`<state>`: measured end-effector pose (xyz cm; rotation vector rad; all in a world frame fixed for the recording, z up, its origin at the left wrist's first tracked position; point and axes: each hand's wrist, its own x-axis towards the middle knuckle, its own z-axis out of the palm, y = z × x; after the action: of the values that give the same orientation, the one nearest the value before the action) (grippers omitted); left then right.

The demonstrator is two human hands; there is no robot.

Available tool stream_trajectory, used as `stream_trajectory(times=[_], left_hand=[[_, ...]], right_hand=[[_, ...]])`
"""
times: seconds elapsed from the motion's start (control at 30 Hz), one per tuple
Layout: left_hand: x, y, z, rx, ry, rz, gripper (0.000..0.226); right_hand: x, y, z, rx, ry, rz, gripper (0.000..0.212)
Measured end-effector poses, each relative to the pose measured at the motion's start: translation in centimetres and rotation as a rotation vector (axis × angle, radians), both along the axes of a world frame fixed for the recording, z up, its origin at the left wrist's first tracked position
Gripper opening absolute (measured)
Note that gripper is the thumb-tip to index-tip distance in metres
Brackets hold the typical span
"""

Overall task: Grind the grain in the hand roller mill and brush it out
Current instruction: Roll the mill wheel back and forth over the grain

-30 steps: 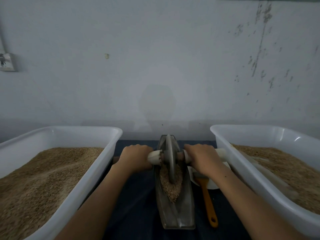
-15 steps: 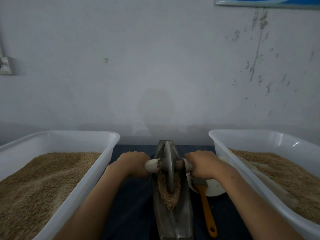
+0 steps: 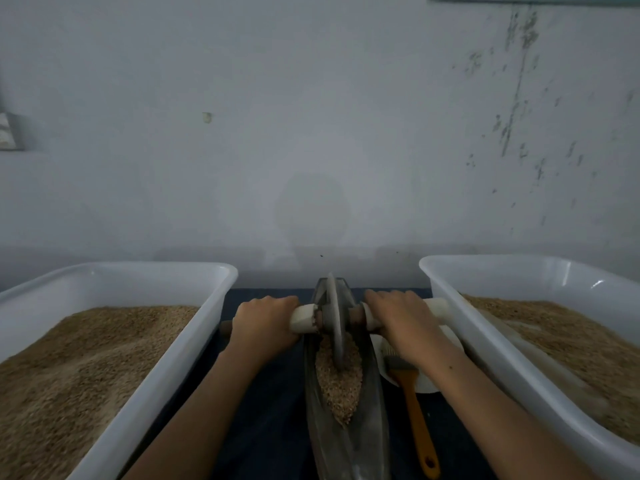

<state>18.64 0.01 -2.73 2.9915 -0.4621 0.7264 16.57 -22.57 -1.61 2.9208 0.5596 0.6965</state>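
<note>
Both hands clamped on roller handle: left hand [image 3: 264,323], right hand [image 3: 401,320]; no legible writing anywhere.

At six o'clock, the boat-shaped metal trough [image 3: 346,427] runs off the bottom edge. The right forearm covers part of the brush [image 3: 414,403] bristles and white dish [image 3: 424,384]. Both white tubs [image 3: 114,420] [image 3: 519,368] are cropped at nine and three o'clock.
</note>
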Motion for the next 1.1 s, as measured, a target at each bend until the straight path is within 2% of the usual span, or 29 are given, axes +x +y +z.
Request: stream_trajectory(times=[0.07, 0.13, 0.27, 0.37, 0.47, 0.6, 0.77, 0.83, 0.97, 1.1], left_hand=[[0.0, 0.2, -0.3, -0.032, 0.009, 0.009, 0.021], [0.0, 0.3, -0.2, -0.023, 0.048, 0.005, 0.021], [0.0, 0.3, 1.0, 0.076, 0.234, -0.025, 0.025], [-0.1, 0.3, 2.0, 0.094, 0.428, -0.032, 0.032], [-0.1, 0.4, 2.3, 0.057, 0.559, -0.041, 0.037], [-0.3, 0.2, 2.1, 0.075, 0.477, 0.000, 0.035], [-0.5, -0.6, 1.4, 0.116, 0.083, 0.042, 0.022], [-0.5, -0.9, 1.1, 0.099, 0.000, 0.057, 0.021], [-0.3, -0.5, 1.0, 0.069, 0.035, 0.035, 0.020], [-0.1, 0.1, 1.3, 0.088, 0.282, 0.008, 0.029]], right_hand=[[0.1, 0.3, -0.1, -0.030, -0.064, -0.010, 0.025], [0.0, 0.3, 0.1, -0.029, -0.044, -0.004, 0.023], [-0.5, -0.2, 1.3, -0.018, 0.175, -0.008, 0.010], [-0.7, -0.5, 2.4, -0.060, 0.354, -0.014, 0.012], [-0.8, -0.6, 2.9, -0.091, 0.446, -0.013, 0.017], [-0.6, -0.6, 2.5, -0.067, 0.423, -0.017, 0.026], [-0.1, -0.7, 0.6, 0.095, 0.241, -0.015, 0.021], [0.2, -0.6, -0.1, 0.108, 0.130, -0.015, 0.022], [0.2, -0.5, -0.3, 0.120, 0.077, -0.008, 0.022], [-0.2, -0.2, 0.6, 0.028, 0.126, -0.029, 0.012]])
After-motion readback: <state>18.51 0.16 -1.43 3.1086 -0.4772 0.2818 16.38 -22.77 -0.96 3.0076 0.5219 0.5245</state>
